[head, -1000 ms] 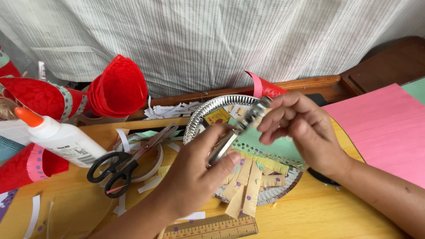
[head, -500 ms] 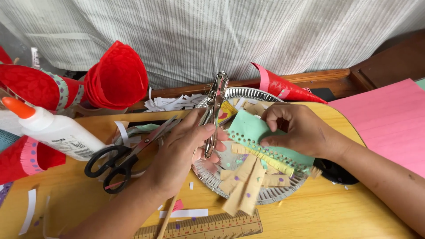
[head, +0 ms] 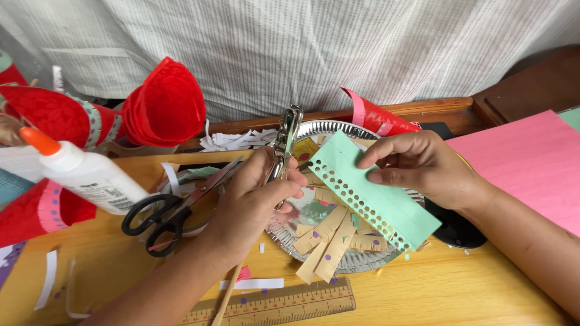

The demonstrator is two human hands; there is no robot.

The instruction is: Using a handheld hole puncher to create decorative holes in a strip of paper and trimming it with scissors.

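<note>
1. The left hand (head: 257,196) is clenched around a metal hole punch (head: 284,148), which stands nearly upright with its head pointing away from the person.
2. The right hand (head: 423,166) grasps a strip of light green paper (head: 374,193) by its upper edge, thumb and fingers pinching it.
3. The green strip slants from the upper left down to the lower right, above a silver foil plate (head: 362,259). A row of small round holes runs along its lower left edge.
4. The punch and the strip are close together but apart; the strip's upper left corner lies just beside the left hand's fingers.
5. In the plate lie fringed tan paper strips (head: 329,238) dotted with small coloured circles, some hanging over the near rim.
6. Black-handled scissors (head: 163,214) lie on the wooden table (head: 471,290), just left of the left hand.
7. A white glue bottle (head: 84,172) with an orange cap lies tilted at the left.
8. Red paper cones (head: 163,105) stand at the back left.
9. A wooden ruler (head: 290,305) lies along the near edge, and a pink paper sheet (head: 531,169) lies at the right.
</note>
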